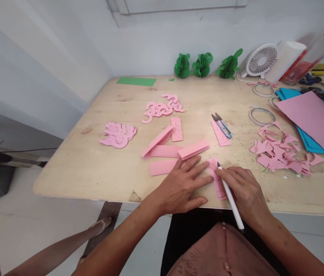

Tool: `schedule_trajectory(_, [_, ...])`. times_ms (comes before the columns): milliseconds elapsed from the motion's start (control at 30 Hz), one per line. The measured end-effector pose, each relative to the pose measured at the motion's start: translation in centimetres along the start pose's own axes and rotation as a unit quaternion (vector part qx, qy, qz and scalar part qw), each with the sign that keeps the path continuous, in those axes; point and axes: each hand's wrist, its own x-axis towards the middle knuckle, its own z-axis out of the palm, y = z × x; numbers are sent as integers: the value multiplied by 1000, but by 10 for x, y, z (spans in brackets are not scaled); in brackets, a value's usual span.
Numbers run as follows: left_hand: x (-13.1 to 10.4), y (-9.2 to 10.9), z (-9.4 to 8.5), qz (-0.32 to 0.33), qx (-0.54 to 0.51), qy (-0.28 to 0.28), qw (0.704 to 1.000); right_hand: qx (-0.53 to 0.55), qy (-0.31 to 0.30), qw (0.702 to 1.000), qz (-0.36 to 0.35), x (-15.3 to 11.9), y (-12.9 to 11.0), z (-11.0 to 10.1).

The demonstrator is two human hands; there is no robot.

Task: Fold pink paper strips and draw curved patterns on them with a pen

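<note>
My right hand (245, 191) grips a white pen (233, 203), its dark tip touching the top of a narrow pink paper strip (219, 188). Curved lines are drawn on that strip. Flat on the table lies my left hand (183, 186), fingers spread, with fingertips at the strip's left edge. Beyond it are folded pink papers (193, 149) and a pink piece with drawn curves (177, 129). Blue-handled thread snips (222, 125) rest on another marked pink strip (218, 136), farther off to the right.
Cut pink curls lie in two groups, a stacked pile (118, 135) and a loose cluster (162, 108). Pink scraps (284, 153), tape rolls (262, 116) and coloured sheets (317, 119) occupy the right. Green paper figures (202, 65) and a white fan (262, 60) stand along the wall.
</note>
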Motion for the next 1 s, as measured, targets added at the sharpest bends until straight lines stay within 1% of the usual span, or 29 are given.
schedule_trajectory(267, [1, 0, 0, 1, -3, 0, 1000, 6, 4, 1000, 0, 0, 0, 0])
schedule_trajectory(333, [1, 0, -1, 0, -3, -3, 1000, 15, 6, 1000, 14, 1, 0, 0])
schedule_trajectory(433, [0, 1, -1, 0, -1, 2, 1000, 66, 31, 995, 70, 5, -2, -2])
schedule_trajectory(533, [0, 0, -1, 0, -3, 2, 1000, 148, 52, 977, 142, 11, -5, -8])
schedule_trajectory(667, [0, 0, -1, -3, -11, -8, 1000, 231, 37, 949, 212, 18, -8, -12])
schedule_trajectory(833, [0, 0, -1, -7, -18, -21, 1000, 259, 37, 922, 286, 23, -7, -7])
schedule_trajectory(933, [0, -1, -1, -8, -24, -23, 999, 257, 36, 916, 307, 25, -7, -5])
schedule_trajectory(1000, [0, -1, -1, -9, -26, -23, 999, 246, 30, 917, 312, 26, -7, -4])
